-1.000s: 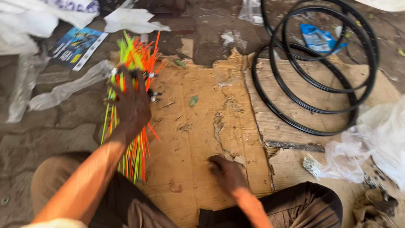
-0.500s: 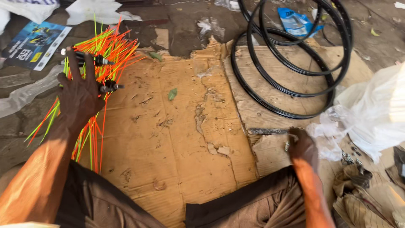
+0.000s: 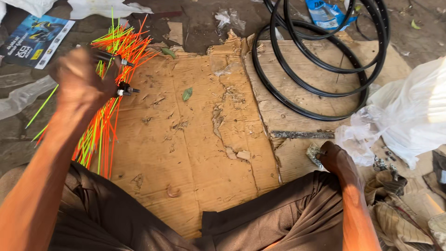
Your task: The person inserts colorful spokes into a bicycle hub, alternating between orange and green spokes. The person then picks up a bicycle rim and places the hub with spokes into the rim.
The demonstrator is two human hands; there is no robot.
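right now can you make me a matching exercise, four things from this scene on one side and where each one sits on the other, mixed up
Things:
1. bundle of orange and green spokes
2. black rims
3. white plastic bag
4. small green leaf

Places:
A. right edge, beside the right hand
B. far right, stacked on the cardboard
C. middle of the cardboard, lying alone
D. left side, gripped by the left hand

Pairs: 1-D, 2-B, 3-A, 4-C

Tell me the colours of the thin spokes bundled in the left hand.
Bright orange and neon yellow-green thin spokes in the left hand, in the head view.
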